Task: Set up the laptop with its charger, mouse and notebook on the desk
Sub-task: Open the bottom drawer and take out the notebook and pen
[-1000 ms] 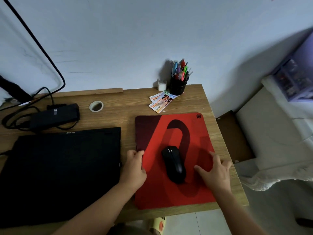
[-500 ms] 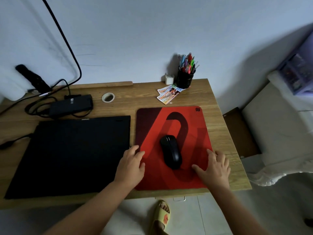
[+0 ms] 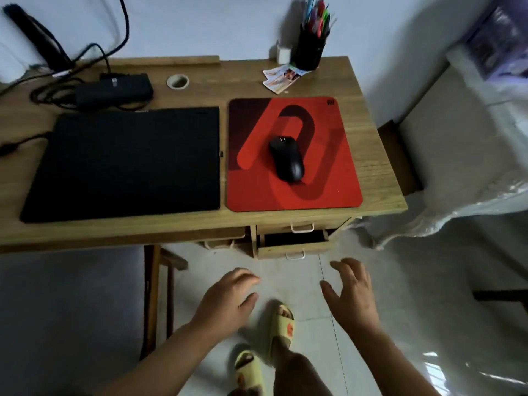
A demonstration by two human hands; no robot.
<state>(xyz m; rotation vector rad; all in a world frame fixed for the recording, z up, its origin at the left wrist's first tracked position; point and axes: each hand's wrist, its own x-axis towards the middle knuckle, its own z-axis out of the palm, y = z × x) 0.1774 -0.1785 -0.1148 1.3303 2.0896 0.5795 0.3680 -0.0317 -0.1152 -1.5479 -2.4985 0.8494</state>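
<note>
both hands, left hand [image 3: 228, 298] and right hand [image 3: 353, 295], empty with fingers spread, off the counter [image 3: 377, 178]; mouse [image 3: 287, 158] on red pad [image 3: 340, 172] beside closed laptop [image 3: 125, 161].

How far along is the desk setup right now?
Done: the closed laptop lies flat on the desk, the charger behind it, the mouse on the red pad. In hand: nothing; the left hand and right hand are empty, off the desk. Left: no notebook visible; one drawer is ajar.
</note>
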